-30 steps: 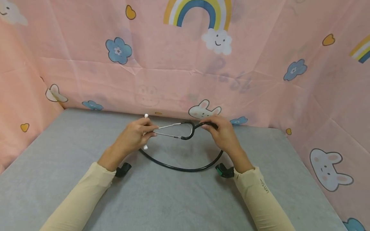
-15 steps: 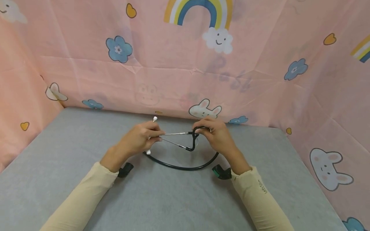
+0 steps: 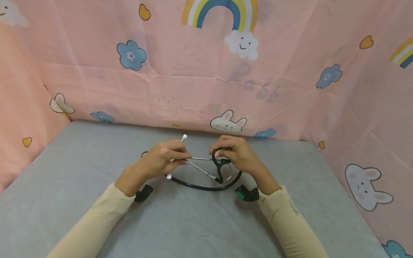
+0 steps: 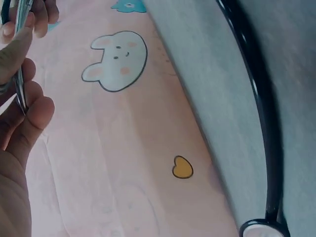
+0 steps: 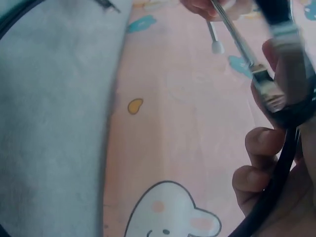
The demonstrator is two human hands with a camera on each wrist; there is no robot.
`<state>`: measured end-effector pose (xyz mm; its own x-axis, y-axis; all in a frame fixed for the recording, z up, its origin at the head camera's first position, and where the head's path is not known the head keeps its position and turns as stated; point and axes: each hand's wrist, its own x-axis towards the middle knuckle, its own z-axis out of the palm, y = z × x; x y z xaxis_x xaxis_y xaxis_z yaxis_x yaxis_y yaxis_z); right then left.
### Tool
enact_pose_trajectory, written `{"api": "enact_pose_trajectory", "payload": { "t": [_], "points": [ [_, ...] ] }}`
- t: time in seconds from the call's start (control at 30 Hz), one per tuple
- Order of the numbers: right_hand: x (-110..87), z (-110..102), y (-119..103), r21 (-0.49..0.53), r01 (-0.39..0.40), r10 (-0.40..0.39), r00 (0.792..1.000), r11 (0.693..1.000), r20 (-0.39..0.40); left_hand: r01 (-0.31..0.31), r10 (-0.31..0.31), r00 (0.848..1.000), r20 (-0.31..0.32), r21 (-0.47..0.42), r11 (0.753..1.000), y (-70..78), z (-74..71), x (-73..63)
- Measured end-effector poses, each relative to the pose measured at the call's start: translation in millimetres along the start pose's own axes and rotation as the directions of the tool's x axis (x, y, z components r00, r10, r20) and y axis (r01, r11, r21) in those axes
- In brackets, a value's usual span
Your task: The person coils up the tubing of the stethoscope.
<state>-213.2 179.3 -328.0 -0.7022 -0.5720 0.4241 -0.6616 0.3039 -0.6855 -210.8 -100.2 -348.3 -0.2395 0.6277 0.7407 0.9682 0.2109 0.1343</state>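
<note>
Both hands hold a stethoscope above the table, its black tube [image 3: 203, 187] sagging in a loop between them. My left hand [image 3: 161, 157] pinches the metal ear tubes [image 3: 202, 170] between thumb and fingers. One white ear tip [image 3: 184, 137] sticks out above that hand, and another ear tip [image 3: 169, 176] shows below it. On the other side, my right hand [image 3: 238, 154] grips the black tubing by the Y-shaped fork [image 3: 219, 163], which stands tilted. The round chest piece [image 4: 264, 231] lies low in the left wrist view; in the head view my left hand mostly hides it.
A grey cloth-covered table [image 3: 200, 222] spreads under the hands. Pink printed curtain [image 3: 180, 82] hangs behind it and along both sides. Dark wrist devices [image 3: 144, 194] are seen under both forearms.
The left hand has shifted right and slightly down, bringing the ear tubes along. My right hand has moved a little left, and the fork has swung round below its fingers. The hands are closer together.
</note>
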Motion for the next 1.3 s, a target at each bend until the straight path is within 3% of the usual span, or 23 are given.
{"api": "enact_pose_trajectory", "payload": {
  "t": [0.23, 0.43, 0.6, 0.7, 0.77, 0.8, 0.87, 1.0, 1.07, 1.17, 1.3],
  "points": [
    [-0.4, 0, 0, 0.251, -0.021, 0.012, 0.999, 0.968, 0.036, -0.042, 0.034, 0.998, -0.06, -0.13, 0.991, 8.0, 8.1, 7.6],
    [1.5, 13, -5, 0.468, -0.099, 0.09, 0.995, 0.878, 0.041, -0.066, 0.043, 0.989, -0.14, -0.16, 0.985, 16.3, 9.2, 12.1],
    [7.6, 27, -3, 0.557, -0.04, 0.036, 0.999, 0.829, 0.018, -0.03, -0.006, 0.976, -0.217, -0.159, 0.987, 21.2, 10.5, 13.1],
    [9.2, 34, -7, 0.587, -0.119, 0.156, 0.988, 0.801, -0.013, 0.03, -0.076, 0.964, -0.254, -0.183, 0.983, 22.2, 12.3, 12.9],
    [8.9, 37, -10, 0.606, -0.201, 0.268, 0.963, 0.77, -0.02, 0.072, -0.124, 0.952, -0.28, -0.188, 0.98, 22.4, 13.7, 13.1],
    [8.7, 39, -12, 0.594, -0.233, 0.31, 0.95, 0.77, -0.029, 0.089, -0.144, 0.945, -0.293, -0.193, 0.977, 22.3, 14.5, 13.1],
    [10.2, 44, -12, 0.59, -0.239, 0.326, 0.944, 0.771, -0.043, 0.121, -0.181, 0.929, -0.322, -0.199, 0.973, 22.2, 16.0, 13.3],
    [12.5, 54, -9, 0.499, -0.225, 0.298, 0.952, 0.837, -0.069, 0.176, -0.242, 0.898, -0.368, -0.206, 0.963, 23.0, 17.2, 14.2],
    [12.5, 59, -9, 0.475, -0.244, 0.316, 0.946, 0.845, -0.075, 0.193, -0.258, 0.881, -0.395, -0.197, 0.961, 23.7, 17.4, 14.4],
    [11.5, 66, -11, 0.463, -0.296, 0.37, 0.926, 0.835, -0.076, 0.209, -0.272, 0.862, -0.429, -0.188, 0.96, 25.1, 18.2, 14.7],
    [9.6, 72, -14, 0.478, -0.362, 0.439, 0.897, 0.8, -0.055, 0.215, -0.264, 0.85, -0.456, -0.159, 0.964, 26.9, 21.5, 15.0]
  ]
}}
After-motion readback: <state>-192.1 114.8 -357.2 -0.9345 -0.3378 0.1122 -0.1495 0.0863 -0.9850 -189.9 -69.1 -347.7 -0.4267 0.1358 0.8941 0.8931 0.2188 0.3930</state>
